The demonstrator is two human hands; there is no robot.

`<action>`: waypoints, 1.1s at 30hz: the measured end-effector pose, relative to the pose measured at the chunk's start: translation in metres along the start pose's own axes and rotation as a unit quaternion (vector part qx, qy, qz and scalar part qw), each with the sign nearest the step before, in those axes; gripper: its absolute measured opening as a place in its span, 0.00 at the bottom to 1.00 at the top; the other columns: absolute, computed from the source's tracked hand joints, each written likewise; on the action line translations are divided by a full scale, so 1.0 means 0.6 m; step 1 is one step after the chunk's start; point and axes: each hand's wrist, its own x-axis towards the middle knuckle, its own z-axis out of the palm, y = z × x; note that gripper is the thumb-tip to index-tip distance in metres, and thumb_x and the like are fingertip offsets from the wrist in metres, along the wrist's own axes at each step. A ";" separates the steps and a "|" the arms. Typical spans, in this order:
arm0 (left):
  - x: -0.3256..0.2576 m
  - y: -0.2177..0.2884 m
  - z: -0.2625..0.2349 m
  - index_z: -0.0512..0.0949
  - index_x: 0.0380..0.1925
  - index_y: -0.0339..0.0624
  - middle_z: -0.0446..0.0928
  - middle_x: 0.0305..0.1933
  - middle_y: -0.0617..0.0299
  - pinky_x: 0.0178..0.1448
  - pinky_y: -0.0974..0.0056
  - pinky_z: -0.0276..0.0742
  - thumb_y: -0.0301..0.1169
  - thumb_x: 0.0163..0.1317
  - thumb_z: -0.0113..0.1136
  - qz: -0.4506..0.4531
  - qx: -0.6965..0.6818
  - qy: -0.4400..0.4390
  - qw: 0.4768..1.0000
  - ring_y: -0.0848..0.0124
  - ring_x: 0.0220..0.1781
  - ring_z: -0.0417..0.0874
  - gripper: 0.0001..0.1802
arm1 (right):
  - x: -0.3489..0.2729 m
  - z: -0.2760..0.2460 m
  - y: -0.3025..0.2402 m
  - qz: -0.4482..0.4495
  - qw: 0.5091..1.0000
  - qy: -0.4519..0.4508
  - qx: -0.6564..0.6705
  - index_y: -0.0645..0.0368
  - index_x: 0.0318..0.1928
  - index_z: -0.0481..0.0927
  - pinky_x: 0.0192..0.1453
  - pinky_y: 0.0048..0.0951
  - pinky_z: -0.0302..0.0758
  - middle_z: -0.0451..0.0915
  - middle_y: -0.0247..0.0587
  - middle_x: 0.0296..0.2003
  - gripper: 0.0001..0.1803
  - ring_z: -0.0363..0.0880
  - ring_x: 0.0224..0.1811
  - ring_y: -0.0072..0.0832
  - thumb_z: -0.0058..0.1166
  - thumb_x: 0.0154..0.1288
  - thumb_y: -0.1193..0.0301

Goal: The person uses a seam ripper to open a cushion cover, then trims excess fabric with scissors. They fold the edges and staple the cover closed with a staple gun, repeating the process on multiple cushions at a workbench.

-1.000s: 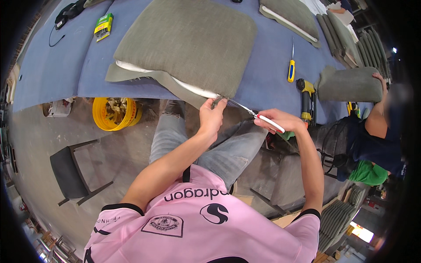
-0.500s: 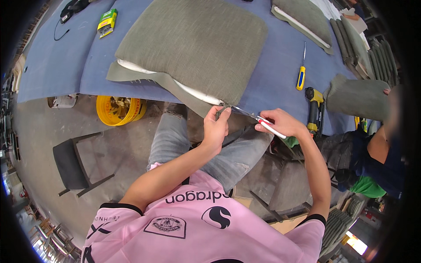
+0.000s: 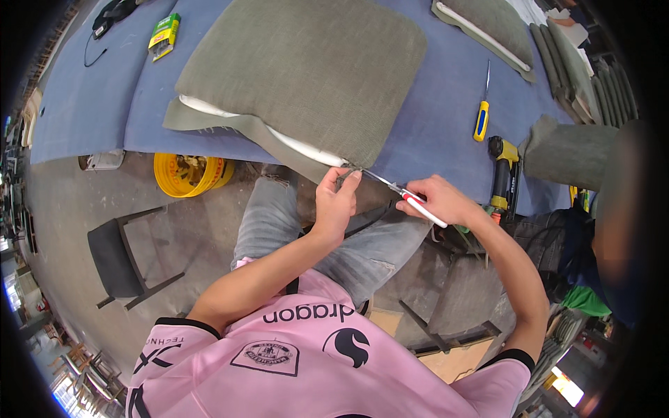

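A grey-green fabric seat cushion [image 3: 306, 66] lies on the blue worktable [image 3: 90, 104], its white foam showing along the near edge. My left hand [image 3: 336, 202] pinches the loose fabric flap [image 3: 279, 143] at the cushion's near corner. My right hand [image 3: 433, 200] holds a pair of scissors [image 3: 411, 198] with a red and white handle. The blades point left at the pinched fabric corner.
A yellow-handled screwdriver [image 3: 482, 115] and a yellow and black power tool [image 3: 502, 174] lie at the table's right. More grey cushions [image 3: 488, 21] lie at the back right. A yellow bucket [image 3: 188, 174] and a dark chair [image 3: 122, 254] stand on the floor. Another person [image 3: 613, 230] is at the right.
The view has drawn closer to the cushion's corner. Both hands stay at the fabric corner, the left keeping its pinch and the right still holding the scissors.
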 end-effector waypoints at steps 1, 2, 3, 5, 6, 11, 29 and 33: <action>0.000 0.003 -0.001 0.77 0.54 0.44 0.64 0.24 0.79 0.24 0.70 0.53 0.35 0.81 0.70 -0.004 0.006 0.001 1.000 0.86 0.20 0.60 0.13 | 0.000 0.010 0.006 -0.007 1.000 0.010 0.008 0.63 0.35 0.85 0.30 0.42 0.69 0.79 0.50 0.21 0.26 0.74 0.21 0.37 0.74 0.75 0.51; 0.001 0.006 -0.003 0.77 0.55 0.43 0.64 0.24 0.79 0.24 0.70 0.53 0.35 0.81 0.70 -0.007 0.011 0.003 1.000 0.86 0.20 0.60 0.14 | 0.000 0.018 0.011 -0.014 1.000 0.020 0.015 0.63 0.34 0.85 0.30 0.42 0.69 0.78 0.50 0.21 0.25 0.73 0.21 0.37 0.74 0.75 0.52; 0.001 0.009 -0.004 0.77 0.56 0.43 0.64 0.24 0.79 0.24 0.70 0.52 0.35 0.81 0.70 -0.010 0.016 0.005 1.000 0.86 0.20 0.60 0.14 | -0.001 0.023 0.014 -0.017 0.999 0.029 0.015 0.63 0.33 0.85 0.30 0.42 0.68 0.78 0.51 0.21 0.24 0.73 0.21 0.37 0.75 0.74 0.54; 0.002 0.014 -0.005 0.77 0.57 0.43 0.64 0.24 0.78 0.24 0.70 0.53 0.35 0.80 0.70 -0.011 0.027 0.001 1.000 0.86 0.20 0.61 0.15 | -0.001 0.028 0.017 -0.022 0.999 0.046 0.014 0.64 0.33 0.85 0.29 0.42 0.68 0.77 0.53 0.20 0.23 0.72 0.20 0.38 0.75 0.73 0.56; 0.002 0.015 -0.007 0.77 0.57 0.43 0.64 0.24 0.78 0.24 0.69 0.53 0.35 0.80 0.71 -0.012 0.032 0.001 0.999 0.86 0.20 0.61 0.15 | -0.001 0.027 0.016 -0.019 0.999 0.033 0.014 0.63 0.34 0.85 0.30 0.42 0.68 0.77 0.50 0.21 0.23 0.73 0.20 0.36 0.74 0.75 0.55; 0.000 0.018 -0.007 0.77 0.56 0.45 0.63 0.25 0.78 0.25 0.69 0.51 0.33 0.78 0.71 -0.027 -0.005 -0.002 1.000 0.85 0.21 0.58 0.14 | -0.014 0.001 0.031 0.098 0.957 -0.148 0.230 0.58 0.38 0.81 0.33 0.35 0.71 0.77 0.33 0.25 0.27 0.75 0.26 0.23 0.64 0.84 0.45; 0.013 0.053 -0.019 0.78 0.42 0.48 0.67 0.27 0.77 0.26 0.69 0.49 0.31 0.74 0.71 -0.092 -0.041 -0.042 0.994 0.85 0.20 0.57 0.09 | -0.024 -0.038 0.005 0.104 0.943 -0.203 0.244 0.54 0.36 0.76 0.32 0.31 0.70 0.72 0.27 0.25 0.33 0.72 0.26 0.20 0.55 0.86 0.36; 0.011 0.058 -0.016 0.76 0.41 0.49 0.68 0.28 0.77 0.25 0.70 0.51 0.31 0.74 0.72 -0.090 -0.040 -0.039 0.994 0.85 0.21 0.58 0.10 | -0.009 -0.048 -0.018 0.147 0.957 -0.189 0.166 0.56 0.37 0.78 0.32 0.29 0.70 0.74 0.26 0.26 0.29 0.73 0.27 0.18 0.57 0.87 0.43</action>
